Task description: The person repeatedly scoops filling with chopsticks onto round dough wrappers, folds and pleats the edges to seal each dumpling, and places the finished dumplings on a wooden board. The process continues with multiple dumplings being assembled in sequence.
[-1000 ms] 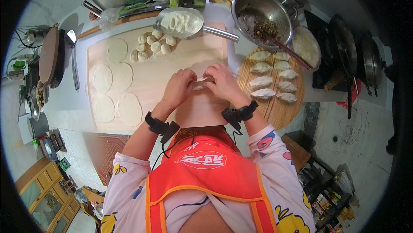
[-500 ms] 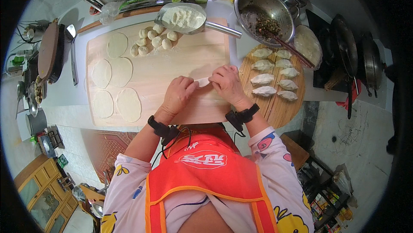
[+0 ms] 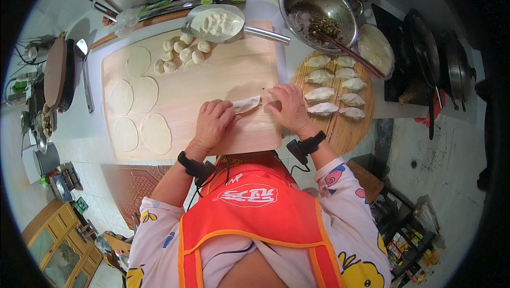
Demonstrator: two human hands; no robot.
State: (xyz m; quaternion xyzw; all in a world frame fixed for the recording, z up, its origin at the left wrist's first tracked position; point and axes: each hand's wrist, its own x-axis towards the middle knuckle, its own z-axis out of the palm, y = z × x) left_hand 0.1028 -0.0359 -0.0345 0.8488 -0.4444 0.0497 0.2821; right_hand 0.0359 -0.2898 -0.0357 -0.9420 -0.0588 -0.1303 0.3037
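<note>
A folded white dumpling (image 3: 247,104) lies over the right part of the wooden board (image 3: 228,75). The fingers of my left hand (image 3: 214,121) are closed on its left end. Just off its right end is my right hand (image 3: 289,106), fingers apart, holding nothing. A few dark crumbs of filling show beside that end. Flat round dough wrappers (image 3: 144,95) are spread on the left of the board, and several small dough balls (image 3: 185,54) sit near its far edge. On a round bamboo board (image 3: 338,123) at the right, finished dumplings (image 3: 320,94) stand in two columns.
A metal scoop of flour (image 3: 215,23) rests across the board's far edge. Behind the dumplings is a steel bowl (image 3: 297,6) of dark filling with chopsticks (image 3: 361,59) leaning out. Dark pans (image 3: 423,49) are at the far right. A spatula (image 3: 87,83) lies left of the board.
My right hand has let go of the dumpling's right end and moved a little right, its fingers opening. My left hand keeps its hold. The view has shifted slightly.
</note>
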